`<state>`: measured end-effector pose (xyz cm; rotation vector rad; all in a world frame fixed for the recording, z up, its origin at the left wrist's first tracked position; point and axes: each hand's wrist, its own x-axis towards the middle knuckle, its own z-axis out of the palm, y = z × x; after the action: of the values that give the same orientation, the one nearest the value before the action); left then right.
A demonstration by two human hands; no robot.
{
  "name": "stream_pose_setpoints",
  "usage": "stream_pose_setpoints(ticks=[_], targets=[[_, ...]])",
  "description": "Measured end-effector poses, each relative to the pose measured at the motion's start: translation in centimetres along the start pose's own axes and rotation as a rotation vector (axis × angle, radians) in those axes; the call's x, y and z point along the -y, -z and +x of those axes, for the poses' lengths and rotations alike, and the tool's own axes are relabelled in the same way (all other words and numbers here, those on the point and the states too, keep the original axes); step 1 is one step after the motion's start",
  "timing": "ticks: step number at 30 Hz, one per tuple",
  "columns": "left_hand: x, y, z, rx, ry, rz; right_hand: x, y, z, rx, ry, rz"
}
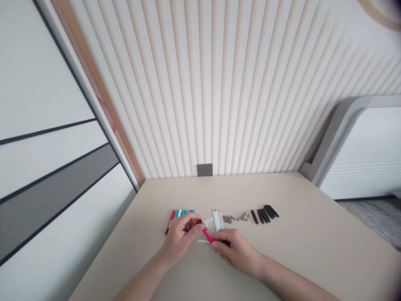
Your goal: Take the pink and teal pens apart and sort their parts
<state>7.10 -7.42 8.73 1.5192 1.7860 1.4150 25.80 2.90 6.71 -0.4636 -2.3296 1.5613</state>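
Between my two hands is a pink pen barrel [207,235] with a dark tip at its upper end. The fingers of my left hand [184,234] pinch it near that dark end. My right hand [233,248] grips the lower end, and a black piece [226,242] shows under its fingers. Beside the barrel a thin white stick [203,241], like a refill, lies or sticks out; its right end is hidden. Behind my left hand is a row of pink, teal and white pen parts [171,219], partly covered by the hand.
Across the beige table [150,271] lie small white pieces [208,220], thin white refills [217,219], small springs [228,219], metal clips [243,216] and several black barrels [263,215]. A ribbed wall with a socket [204,169] stands behind. A cabinet is at left.
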Motion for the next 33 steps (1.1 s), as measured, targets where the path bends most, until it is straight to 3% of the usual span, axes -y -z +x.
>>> stream_pose_setpoints(ticks=[9, 14, 18, 21, 26, 29, 33], targets=[[0.4, -0.1, 0.1, -0.059, 0.088, -0.138, -0.5, 0.2, 0.1, -0.094, -0.026, 0.046], [-0.2, -0.1, 0.3, -0.103, 0.109, -0.192, -1.2, 0.4, 0.3, -0.157, 0.007, -0.045], [-0.8, 1.8, 0.1, -0.187, 0.102, -0.156, -1.3, 1.1, 0.4, -0.160, 0.080, -0.156], [-0.2, 5.0, -1.1, -0.317, 0.099, 0.065, -1.2, 1.4, 0.3, -0.159, 0.110, -0.202], [3.0, 9.2, -4.3, -0.421, 0.117, 0.712, -0.9, 1.6, -0.1, -0.131, 0.158, -0.260], [4.4, 9.0, -5.1, -0.400, 0.160, 0.938, -0.9, 1.4, -0.2, -0.123, 0.171, -0.274], [4.8, 7.1, -4.6, -0.267, 0.161, 1.127, -1.2, 1.3, -0.1, -0.122, 0.165, -0.294]])
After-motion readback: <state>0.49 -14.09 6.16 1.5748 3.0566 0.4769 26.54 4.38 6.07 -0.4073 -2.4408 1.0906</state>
